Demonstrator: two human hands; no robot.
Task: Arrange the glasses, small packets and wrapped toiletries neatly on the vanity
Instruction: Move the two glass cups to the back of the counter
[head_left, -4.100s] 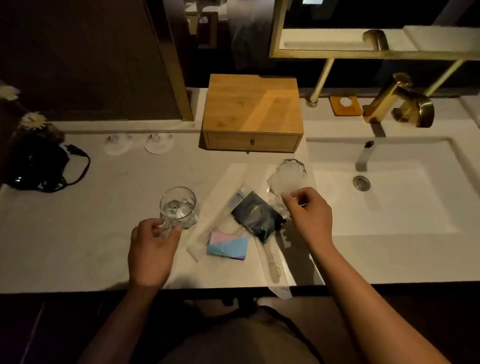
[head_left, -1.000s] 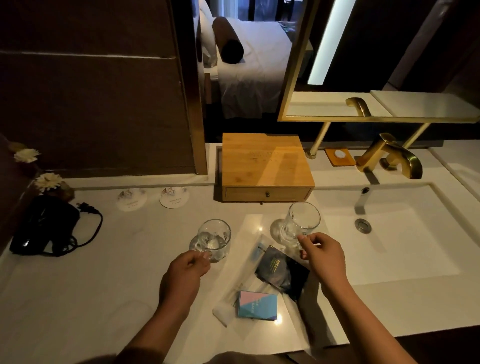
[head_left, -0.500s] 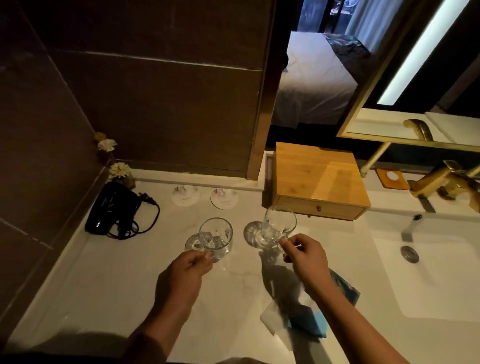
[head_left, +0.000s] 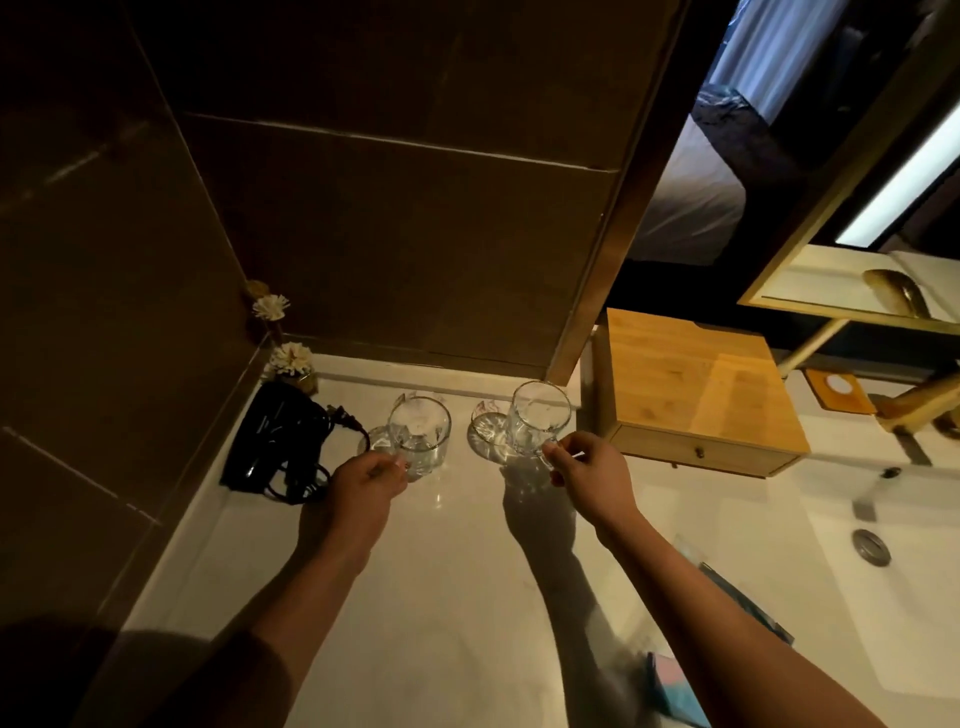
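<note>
Two clear glasses are standing toward the far edge of the white vanity, each with a hand on it. At the far left, one black hair dryer is lying beside two small flowers. The left hand is pinching the near side of the left glass. The right hand is gripping the right glass the same way. One wooden box is sitting further right. Near the right forearm, colored packets are lying partly hidden; no writing is readable.
</note>
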